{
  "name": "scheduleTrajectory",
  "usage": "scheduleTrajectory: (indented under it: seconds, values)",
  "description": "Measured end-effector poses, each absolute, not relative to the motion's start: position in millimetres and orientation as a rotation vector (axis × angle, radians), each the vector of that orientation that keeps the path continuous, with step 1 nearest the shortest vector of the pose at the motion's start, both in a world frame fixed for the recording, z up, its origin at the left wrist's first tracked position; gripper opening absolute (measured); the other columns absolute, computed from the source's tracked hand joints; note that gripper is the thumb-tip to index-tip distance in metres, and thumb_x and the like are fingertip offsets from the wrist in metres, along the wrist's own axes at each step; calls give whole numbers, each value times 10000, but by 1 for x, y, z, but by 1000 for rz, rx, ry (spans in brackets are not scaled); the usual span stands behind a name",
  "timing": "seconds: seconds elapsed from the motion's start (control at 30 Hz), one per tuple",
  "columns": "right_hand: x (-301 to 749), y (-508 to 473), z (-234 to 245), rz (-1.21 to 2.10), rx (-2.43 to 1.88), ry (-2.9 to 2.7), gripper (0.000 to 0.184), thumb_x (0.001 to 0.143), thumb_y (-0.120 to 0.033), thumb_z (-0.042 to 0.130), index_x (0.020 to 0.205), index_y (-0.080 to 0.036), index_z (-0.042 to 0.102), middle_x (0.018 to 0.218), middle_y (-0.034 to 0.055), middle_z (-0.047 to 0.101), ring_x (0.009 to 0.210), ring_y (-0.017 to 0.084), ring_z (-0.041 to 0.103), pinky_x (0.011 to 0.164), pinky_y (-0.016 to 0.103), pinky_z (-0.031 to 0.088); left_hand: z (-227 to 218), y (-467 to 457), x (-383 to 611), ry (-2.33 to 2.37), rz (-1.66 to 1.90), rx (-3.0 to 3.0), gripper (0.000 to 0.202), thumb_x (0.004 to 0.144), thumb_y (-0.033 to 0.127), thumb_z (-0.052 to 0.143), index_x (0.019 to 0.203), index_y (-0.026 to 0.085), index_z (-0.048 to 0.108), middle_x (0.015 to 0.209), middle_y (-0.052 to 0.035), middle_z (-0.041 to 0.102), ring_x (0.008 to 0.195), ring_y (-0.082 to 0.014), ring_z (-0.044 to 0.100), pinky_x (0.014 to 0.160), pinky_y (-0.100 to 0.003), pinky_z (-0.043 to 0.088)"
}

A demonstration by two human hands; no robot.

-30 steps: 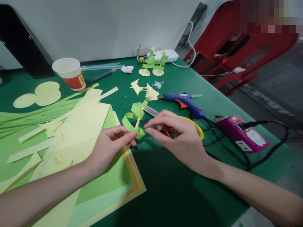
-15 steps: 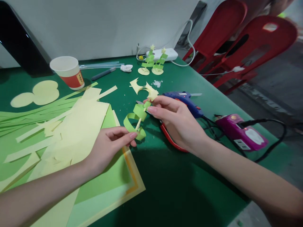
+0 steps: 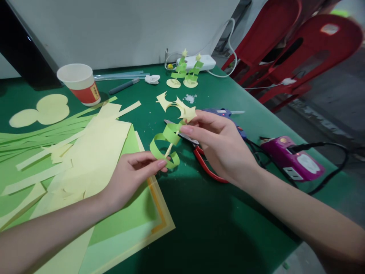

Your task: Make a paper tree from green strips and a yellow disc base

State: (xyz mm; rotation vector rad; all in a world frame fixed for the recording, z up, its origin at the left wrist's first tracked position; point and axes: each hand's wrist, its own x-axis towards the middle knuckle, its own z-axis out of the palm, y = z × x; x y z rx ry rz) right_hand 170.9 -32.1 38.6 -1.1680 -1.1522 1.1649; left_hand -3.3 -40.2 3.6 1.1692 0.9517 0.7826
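Between my hands is a light green paper strip (image 3: pixel 155 145) wound in loops around a thin pale stick (image 3: pixel 169 149). My left hand (image 3: pixel 142 169) pinches the strip's lower loop between thumb and fingers. The upper end of the strip and stick is pinched in my right hand (image 3: pixel 219 140). Just behind those fingertips lie cut-out yellow paper scraps (image 3: pixel 182 107). Red-handled pliers (image 3: pixel 203 161) rest on the table under my right hand, which partly covers them. A blue glue gun (image 3: pixel 221 112) lies behind that hand, also partly hidden.
Two small paper trees (image 3: pixel 191 76) stand at the back near a white power strip (image 3: pixel 203 62). Yellow and green paper sheets (image 3: pixel 114 133) cover the left side. A paper cup (image 3: pixel 82 85) stands behind them. A purple power adapter (image 3: pixel 293 158) with cables sits at right, near red chairs (image 3: pixel 316 49).
My right hand has shifted slightly right, and the upper loops of the green strip have moved with it and look wider. My left hand keeps its pinch on the lower loop.
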Motion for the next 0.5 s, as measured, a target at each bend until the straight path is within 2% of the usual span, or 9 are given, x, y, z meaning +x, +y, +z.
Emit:
scheduleTrajectory:
  seconds: [0.17, 0.27, 0.4, 0.5]
  values:
    - [171, -33, 40, 1102, -1182, -1222, 66, 658, -198, 682, 689, -198, 624, 682, -23, 506, 658, 101, 468, 590, 257, 374, 2, -40, -3, 993, 828, 1208, 102, 718, 274, 689, 656, 193, 699, 652, -3, 628, 627, -113, 525, 619, -236, 418]
    - [170, -34, 42, 1087, -1179, -1248, 60, 671, -196, 667, 693, -200, 611, 700, -20, 486, 679, 107, 476, 600, 260, 389, 1, -40, -3, 1012, 867, 1236, 115, 710, 281, 696, 653, 181, 689, 716, -17, 616, 652, -118, 505, 626, -241, 411]
    - [170, -35, 44, 1079, -1169, -1251, 60, 671, -174, 662, 678, -195, 607, 692, -23, 460, 665, 97, 451, 590, 251, 374, 3, -40, -2, 970, 873, 1136, 115, 712, 256, 703, 810, 197, 694, 710, 4, 603, 644, -94, 510, 620, -203, 422]
    - [170, -36, 45, 1080, -1176, -1255, 53, 675, -172, 659, 682, -191, 610, 697, -21, 462, 665, 97, 451, 593, 253, 369, 4, -41, -1, 912, 917, 1047, 144, 697, 206, 721, 814, 207, 637, 680, 38, 586, 626, -71, 522, 612, -169, 436]
